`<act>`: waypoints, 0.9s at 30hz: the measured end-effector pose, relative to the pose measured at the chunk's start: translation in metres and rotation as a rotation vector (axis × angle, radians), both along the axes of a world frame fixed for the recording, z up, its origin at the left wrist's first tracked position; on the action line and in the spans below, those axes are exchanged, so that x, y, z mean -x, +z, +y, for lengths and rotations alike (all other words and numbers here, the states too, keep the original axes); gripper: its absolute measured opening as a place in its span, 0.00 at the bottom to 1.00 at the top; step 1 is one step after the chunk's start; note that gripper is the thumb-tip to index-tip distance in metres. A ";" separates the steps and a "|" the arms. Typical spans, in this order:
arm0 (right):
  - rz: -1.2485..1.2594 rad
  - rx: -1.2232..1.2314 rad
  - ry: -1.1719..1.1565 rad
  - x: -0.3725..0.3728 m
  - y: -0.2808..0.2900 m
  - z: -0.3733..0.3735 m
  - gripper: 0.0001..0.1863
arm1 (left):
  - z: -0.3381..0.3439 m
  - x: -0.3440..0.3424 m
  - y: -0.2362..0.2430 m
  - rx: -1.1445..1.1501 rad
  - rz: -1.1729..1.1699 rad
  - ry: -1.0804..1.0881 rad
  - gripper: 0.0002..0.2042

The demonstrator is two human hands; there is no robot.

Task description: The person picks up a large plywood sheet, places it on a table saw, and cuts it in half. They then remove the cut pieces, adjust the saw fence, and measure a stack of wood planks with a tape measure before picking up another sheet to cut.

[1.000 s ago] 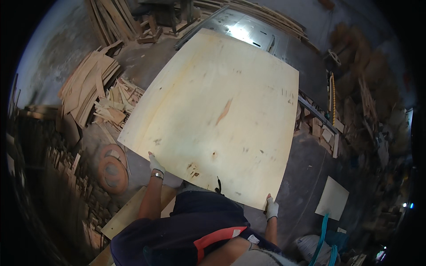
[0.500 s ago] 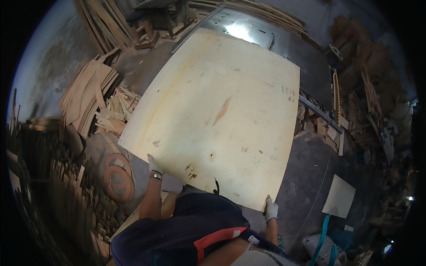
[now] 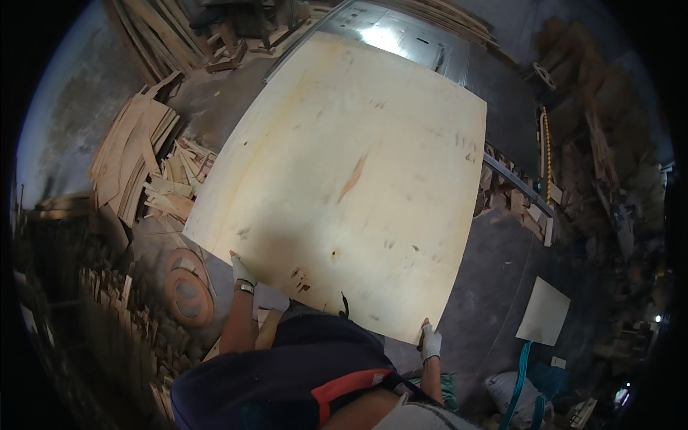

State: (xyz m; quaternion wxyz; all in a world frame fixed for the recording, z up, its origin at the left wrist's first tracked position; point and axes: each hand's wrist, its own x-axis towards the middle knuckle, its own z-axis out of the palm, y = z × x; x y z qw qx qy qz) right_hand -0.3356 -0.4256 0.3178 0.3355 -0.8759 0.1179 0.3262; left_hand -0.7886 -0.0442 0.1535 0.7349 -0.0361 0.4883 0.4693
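Note:
A large pale plywood sheet fills the middle of the view, marked with dark smudges, a brown knot streak and small holes. My left hand, in a light glove with a metal-banded watch at the wrist, grips its near edge toward the left corner. At the near right corner my right hand, also gloved, holds the sheet with the thumb on top. The fingers of both hands are hidden under the wood. The sheet's far end lies over or close to a shiny metal table.
Wood offcuts and curved plywood pieces are heaped at left, near round brown discs. Long boards lean at the back left. To the right are a metal rail, a small square panel and a pale sack.
The sheet and both hands have shifted slightly left in the view, with the sheet's far edge a little higher. Both hands keep their grip.

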 end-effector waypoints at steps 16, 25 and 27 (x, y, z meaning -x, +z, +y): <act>-0.036 -0.012 -0.012 -0.047 -0.028 0.035 0.32 | 0.046 -0.048 0.010 -0.059 -0.002 -0.109 0.40; -0.047 -0.003 -0.074 -0.065 -0.029 0.067 0.35 | 0.068 -0.059 -0.010 -0.026 0.009 -0.121 0.40; -0.054 -0.007 -0.062 -0.070 -0.032 0.071 0.38 | 0.071 -0.062 -0.012 0.024 -0.001 -0.103 0.41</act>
